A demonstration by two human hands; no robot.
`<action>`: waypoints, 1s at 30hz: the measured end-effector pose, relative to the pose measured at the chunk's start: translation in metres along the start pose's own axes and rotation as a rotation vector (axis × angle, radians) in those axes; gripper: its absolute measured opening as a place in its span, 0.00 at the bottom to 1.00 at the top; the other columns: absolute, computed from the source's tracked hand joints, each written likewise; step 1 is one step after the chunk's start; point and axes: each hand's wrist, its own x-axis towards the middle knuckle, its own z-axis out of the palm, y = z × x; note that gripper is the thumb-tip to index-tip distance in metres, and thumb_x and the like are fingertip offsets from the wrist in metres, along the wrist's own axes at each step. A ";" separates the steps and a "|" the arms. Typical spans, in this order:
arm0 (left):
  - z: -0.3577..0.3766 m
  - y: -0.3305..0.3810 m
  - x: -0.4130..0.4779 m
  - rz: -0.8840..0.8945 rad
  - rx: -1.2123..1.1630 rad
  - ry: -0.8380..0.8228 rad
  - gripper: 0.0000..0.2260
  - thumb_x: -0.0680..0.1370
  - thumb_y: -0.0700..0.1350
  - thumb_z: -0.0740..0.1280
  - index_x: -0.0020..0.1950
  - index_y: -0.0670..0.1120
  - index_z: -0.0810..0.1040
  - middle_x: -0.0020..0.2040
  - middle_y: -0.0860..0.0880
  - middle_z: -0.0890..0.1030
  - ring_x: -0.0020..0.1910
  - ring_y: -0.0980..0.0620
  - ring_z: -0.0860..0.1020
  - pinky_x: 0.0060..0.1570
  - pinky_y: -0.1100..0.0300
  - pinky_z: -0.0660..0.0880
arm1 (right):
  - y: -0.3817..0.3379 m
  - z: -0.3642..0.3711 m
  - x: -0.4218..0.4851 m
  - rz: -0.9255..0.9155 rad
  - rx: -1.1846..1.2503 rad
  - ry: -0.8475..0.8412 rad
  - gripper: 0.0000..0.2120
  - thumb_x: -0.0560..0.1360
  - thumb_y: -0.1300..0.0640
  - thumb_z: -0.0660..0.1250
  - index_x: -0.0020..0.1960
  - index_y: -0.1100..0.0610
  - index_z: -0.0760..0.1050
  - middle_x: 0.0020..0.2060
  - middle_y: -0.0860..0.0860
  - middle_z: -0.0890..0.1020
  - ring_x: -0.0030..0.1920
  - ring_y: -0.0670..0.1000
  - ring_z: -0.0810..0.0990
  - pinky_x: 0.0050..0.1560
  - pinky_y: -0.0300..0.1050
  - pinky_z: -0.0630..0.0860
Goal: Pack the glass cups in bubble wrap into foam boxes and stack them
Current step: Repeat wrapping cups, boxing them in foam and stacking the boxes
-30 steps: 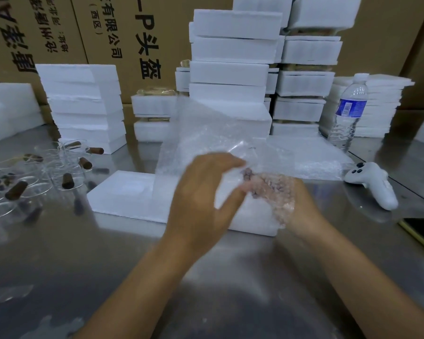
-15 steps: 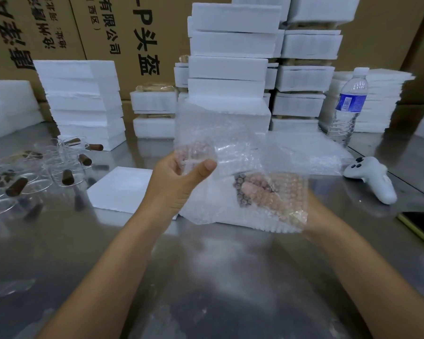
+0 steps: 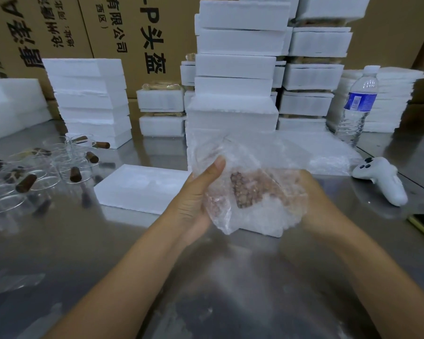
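Both hands hold a bundle of bubble wrap [image 3: 250, 192] above the steel table. My left hand [image 3: 196, 194] grips its left side, thumb up against the wrap. My right hand [image 3: 311, 194] cups it from the right, fingers seen through the wrap around a glass cup with a dark brown handle [image 3: 245, 189]. A flat open foam box [image 3: 142, 189] lies just behind and left of the hands. Several bare glass cups with brown handles [image 3: 47, 167] stand at the left.
Tall stacks of white foam boxes [image 3: 235, 69] rise behind, with another stack [image 3: 91, 99] at the left. A water bottle [image 3: 357, 104] and a white controller [image 3: 382, 179] sit at the right. Loose bubble wrap sheets [image 3: 323, 152] lie behind the hands. Cardboard cartons close the back.
The upright sheet of bubble wrap has been folded down and gathered around the cup. My left hand dropped from the sheet's top edge to the bundle's left side.
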 end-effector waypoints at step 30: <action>-0.001 0.001 -0.001 -0.007 0.151 0.003 0.19 0.61 0.43 0.80 0.51 0.47 0.83 0.55 0.45 0.83 0.55 0.47 0.81 0.54 0.52 0.79 | 0.002 -0.031 0.011 0.002 0.567 0.553 0.09 0.79 0.61 0.59 0.44 0.53 0.76 0.35 0.45 0.82 0.37 0.44 0.81 0.47 0.40 0.74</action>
